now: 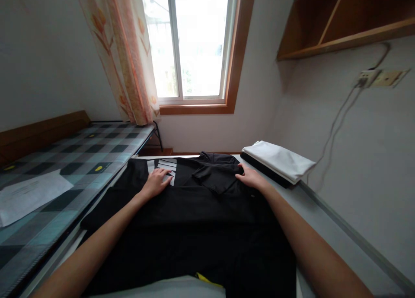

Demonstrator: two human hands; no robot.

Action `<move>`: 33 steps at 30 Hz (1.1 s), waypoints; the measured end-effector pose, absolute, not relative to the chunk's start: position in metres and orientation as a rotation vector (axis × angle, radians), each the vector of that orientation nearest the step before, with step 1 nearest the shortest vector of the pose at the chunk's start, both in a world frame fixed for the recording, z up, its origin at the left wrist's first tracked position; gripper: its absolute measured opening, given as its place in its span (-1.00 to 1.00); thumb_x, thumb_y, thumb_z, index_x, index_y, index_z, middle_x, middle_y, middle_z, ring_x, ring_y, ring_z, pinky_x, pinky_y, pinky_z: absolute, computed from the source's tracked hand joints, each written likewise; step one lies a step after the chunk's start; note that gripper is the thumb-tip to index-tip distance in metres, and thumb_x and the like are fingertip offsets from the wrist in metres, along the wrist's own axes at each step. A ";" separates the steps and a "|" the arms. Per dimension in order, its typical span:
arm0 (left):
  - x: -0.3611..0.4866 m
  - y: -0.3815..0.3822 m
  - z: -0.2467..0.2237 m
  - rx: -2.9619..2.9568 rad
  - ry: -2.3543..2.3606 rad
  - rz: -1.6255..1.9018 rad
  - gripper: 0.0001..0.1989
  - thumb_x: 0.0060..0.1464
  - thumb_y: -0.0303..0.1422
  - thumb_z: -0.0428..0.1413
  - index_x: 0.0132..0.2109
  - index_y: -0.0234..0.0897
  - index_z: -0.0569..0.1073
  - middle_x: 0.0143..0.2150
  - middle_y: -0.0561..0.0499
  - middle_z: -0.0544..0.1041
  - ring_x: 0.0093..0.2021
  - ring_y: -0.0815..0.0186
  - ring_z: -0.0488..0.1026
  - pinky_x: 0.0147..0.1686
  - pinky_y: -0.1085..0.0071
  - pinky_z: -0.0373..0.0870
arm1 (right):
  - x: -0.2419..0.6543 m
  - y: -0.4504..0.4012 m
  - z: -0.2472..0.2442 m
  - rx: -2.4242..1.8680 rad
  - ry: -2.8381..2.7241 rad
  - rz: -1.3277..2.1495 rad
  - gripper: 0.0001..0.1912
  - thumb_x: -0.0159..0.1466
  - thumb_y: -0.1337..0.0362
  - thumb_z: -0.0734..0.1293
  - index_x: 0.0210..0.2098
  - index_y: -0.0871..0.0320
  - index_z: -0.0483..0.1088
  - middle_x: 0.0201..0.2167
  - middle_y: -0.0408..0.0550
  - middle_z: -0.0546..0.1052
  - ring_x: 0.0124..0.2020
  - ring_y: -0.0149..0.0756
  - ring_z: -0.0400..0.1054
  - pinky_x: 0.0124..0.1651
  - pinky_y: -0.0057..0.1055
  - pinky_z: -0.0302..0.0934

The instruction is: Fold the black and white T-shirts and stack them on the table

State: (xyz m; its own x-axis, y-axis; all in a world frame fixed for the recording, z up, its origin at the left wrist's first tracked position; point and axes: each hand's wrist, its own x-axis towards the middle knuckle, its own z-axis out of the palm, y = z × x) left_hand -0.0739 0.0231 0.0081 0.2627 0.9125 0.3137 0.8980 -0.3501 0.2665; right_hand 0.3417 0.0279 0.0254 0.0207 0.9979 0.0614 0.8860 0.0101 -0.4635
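Note:
A black T-shirt (201,207) lies spread over the white table, its far part folded over with creases. Near its far left edge is a pale striped print (167,163). My left hand (156,182) rests flat on the cloth beside this print, fingers stretched out and slightly apart. At the far right, my right hand (251,177) pinches the edge of the folded black cloth between thumb and fingers. A folded white cloth (279,160) sits on top of a folded black cloth (266,170), just beyond my right hand.
On the left stands a bed with a checked mattress (106,149) and a paper sheet (32,194). The white table (319,220) meets the right wall. A cable (337,116) hangs from the wall socket (368,78) to the table. A wooden shelf (350,41) juts out above.

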 end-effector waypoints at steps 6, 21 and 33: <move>0.007 0.064 0.016 2.200 1.472 0.845 -0.61 0.16 -0.19 0.03 0.09 -0.21 0.43 -0.13 -0.07 0.57 -0.09 0.20 0.48 -0.03 0.28 0.35 | 0.330 0.059 0.010 -1.734 -1.495 0.537 -0.52 0.02 0.26 0.33 -0.04 0.19 0.41 -0.19 0.04 0.55 -0.17 -0.14 0.44 -0.14 -0.31 0.31; 0.080 0.137 -0.007 1.948 1.526 1.062 -0.75 0.00 -0.52 0.14 -0.13 -0.36 0.56 -0.16 -0.15 0.60 -0.16 0.25 0.51 -0.10 0.38 0.40 | 0.332 0.097 -0.009 -1.681 -1.306 0.453 -0.55 0.02 0.30 0.18 -0.17 0.28 0.53 -0.28 0.08 0.59 -0.28 -0.16 0.45 -0.13 -0.27 0.31; 0.084 0.131 -0.007 2.406 1.665 1.048 -0.79 0.21 -0.42 0.02 -0.09 -0.21 0.52 -0.18 -0.07 0.49 -0.08 0.20 0.37 -0.04 0.33 0.32 | 0.327 0.097 -0.023 -1.686 -1.346 0.082 -0.62 0.06 0.40 0.17 -0.23 0.22 0.55 -0.23 0.09 0.57 -0.17 -0.14 0.43 0.04 -0.24 0.25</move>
State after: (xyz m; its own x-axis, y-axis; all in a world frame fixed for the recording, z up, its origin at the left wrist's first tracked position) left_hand 0.0842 0.1310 -0.0067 0.1986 0.8408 0.5036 0.8180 -0.4252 0.3874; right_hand 0.3268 0.0969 -0.0226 0.3938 0.7886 0.4724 0.7251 0.0494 -0.6869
